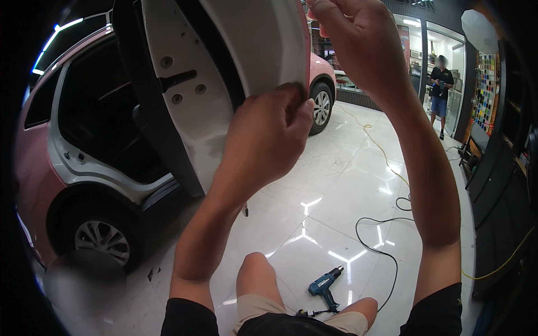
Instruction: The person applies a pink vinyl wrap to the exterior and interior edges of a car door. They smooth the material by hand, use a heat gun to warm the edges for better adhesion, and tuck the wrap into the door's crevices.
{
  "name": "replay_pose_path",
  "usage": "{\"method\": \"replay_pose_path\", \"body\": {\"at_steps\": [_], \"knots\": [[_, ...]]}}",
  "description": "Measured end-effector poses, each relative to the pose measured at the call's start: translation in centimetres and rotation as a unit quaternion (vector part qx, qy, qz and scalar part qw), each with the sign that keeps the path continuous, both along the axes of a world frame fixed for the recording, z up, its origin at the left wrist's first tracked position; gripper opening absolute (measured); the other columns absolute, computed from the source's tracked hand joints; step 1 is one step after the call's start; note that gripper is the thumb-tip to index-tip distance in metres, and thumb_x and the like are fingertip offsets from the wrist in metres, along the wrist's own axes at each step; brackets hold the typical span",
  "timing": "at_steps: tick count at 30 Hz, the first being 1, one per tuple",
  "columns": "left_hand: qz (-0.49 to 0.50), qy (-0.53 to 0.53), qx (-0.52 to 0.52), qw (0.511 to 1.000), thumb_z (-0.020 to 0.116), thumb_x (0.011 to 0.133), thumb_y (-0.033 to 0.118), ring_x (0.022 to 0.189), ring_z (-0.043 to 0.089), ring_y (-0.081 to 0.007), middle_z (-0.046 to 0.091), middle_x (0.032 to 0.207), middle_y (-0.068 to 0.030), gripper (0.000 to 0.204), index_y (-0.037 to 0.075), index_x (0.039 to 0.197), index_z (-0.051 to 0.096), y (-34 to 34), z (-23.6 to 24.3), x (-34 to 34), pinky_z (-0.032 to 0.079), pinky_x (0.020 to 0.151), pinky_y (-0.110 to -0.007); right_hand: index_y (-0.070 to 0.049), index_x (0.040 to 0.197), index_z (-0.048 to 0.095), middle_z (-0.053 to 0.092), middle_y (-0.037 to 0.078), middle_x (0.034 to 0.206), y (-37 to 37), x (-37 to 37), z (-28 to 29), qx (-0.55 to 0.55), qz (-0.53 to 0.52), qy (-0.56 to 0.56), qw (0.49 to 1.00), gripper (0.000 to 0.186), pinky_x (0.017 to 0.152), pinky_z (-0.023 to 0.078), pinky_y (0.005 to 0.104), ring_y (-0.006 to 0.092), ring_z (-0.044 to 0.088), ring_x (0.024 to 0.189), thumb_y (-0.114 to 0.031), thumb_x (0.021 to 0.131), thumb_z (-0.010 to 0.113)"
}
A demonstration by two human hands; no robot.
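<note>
An opened car door (pixel 263 39), white on its inner side, stands in front of me with a thin pink strip along its right edge. My left hand (pixel 269 131) is closed at that edge, thumb and fingers pinched together there. Whatever thin material may lie between them is hidden. Higher up and to the right, my right hand (pixel 364 45) has its fingers curled in beside the upper part of the same edge. Its fingertips reach the top of the picture, and I cannot make out what they hold.
The pink car (pixel 36 179) is at left, its rear wheel (pixel 102 241) low. A teal heat gun (pixel 325 288) lies on the tiled floor between my knees, its black cord (pixel 396 269) trailing right. A yellow cable (pixel 386 159) crosses the floor. A person (pixel 441 87) stands far right.
</note>
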State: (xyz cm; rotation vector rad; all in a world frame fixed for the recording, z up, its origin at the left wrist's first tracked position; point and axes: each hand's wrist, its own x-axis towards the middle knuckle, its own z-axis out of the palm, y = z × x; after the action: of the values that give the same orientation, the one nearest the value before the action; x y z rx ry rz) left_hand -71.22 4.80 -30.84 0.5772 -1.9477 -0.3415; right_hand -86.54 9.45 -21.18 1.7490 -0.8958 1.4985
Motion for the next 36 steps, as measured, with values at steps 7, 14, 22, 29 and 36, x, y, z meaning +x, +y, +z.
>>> {"method": "replay_pose_path", "body": {"at_steps": [7,14,22,29,36], "knots": [[-0.031,0.049,0.015,0.998,0.067,0.097,0.013,0.057,0.061,-0.0111,0.064,0.065,-0.0065,0.019,-0.003,0.087,0.064,-0.3,-0.5,-0.8,0.051,0.058,-0.030,0.000,0.082,0.056,0.056,0.007,0.068,0.8,-0.3,0.4,0.020,0.052,-0.043,0.998,0.031,0.064,0.044,0.0352,0.0144,0.051,0.067,-0.022,0.104,0.055],[0.128,0.020,-0.252,0.959,0.071,0.087,0.012,0.059,0.070,-0.0306,0.070,0.069,-0.0119,0.012,0.004,0.080,0.065,-0.1,-1.8,-3.1,0.054,0.058,-0.039,-0.003,0.094,0.065,0.059,0.002,0.068,-1.4,-2.1,-2.8,0.017,0.034,0.000,0.999,0.027,0.053,0.040,0.0292,0.0088,0.053,0.059,-0.026,0.106,0.057],[-0.086,0.123,-0.017,0.989,0.066,0.101,0.023,0.055,0.066,-0.0192,0.064,0.063,-0.0087,0.026,0.003,0.085,0.064,-2.4,-2.7,0.9,0.052,0.056,-0.035,-0.002,0.101,0.066,0.059,0.000,0.072,-0.2,-3.6,-5.0,0.066,-0.013,0.002,0.998,0.029,0.053,0.038,0.0250,0.0040,0.051,0.062,-0.029,0.108,0.057],[0.076,-0.005,-0.189,0.979,0.064,0.104,0.027,0.051,0.060,-0.0113,0.059,0.056,-0.0068,0.034,0.000,0.083,0.064,-0.4,-0.4,-0.3,0.042,0.049,-0.032,-0.002,0.097,0.067,0.054,-0.002,0.066,-0.3,-4.3,-6.1,0.055,-0.023,0.034,0.998,0.027,0.051,0.033,0.0267,0.0037,0.044,0.057,-0.026,0.106,0.059],[0.033,0.034,-0.094,0.994,0.064,0.101,0.019,0.046,0.054,-0.0200,0.058,0.055,-0.0135,0.033,-0.001,0.075,0.063,0.2,-0.2,-0.9,0.041,0.050,-0.033,-0.002,0.094,0.067,0.055,0.000,0.066,0.0,-3.8,-6.8,0.039,-0.024,0.045,0.998,0.024,0.051,0.033,0.0273,0.0042,0.043,0.056,-0.022,0.105,0.061]]}}
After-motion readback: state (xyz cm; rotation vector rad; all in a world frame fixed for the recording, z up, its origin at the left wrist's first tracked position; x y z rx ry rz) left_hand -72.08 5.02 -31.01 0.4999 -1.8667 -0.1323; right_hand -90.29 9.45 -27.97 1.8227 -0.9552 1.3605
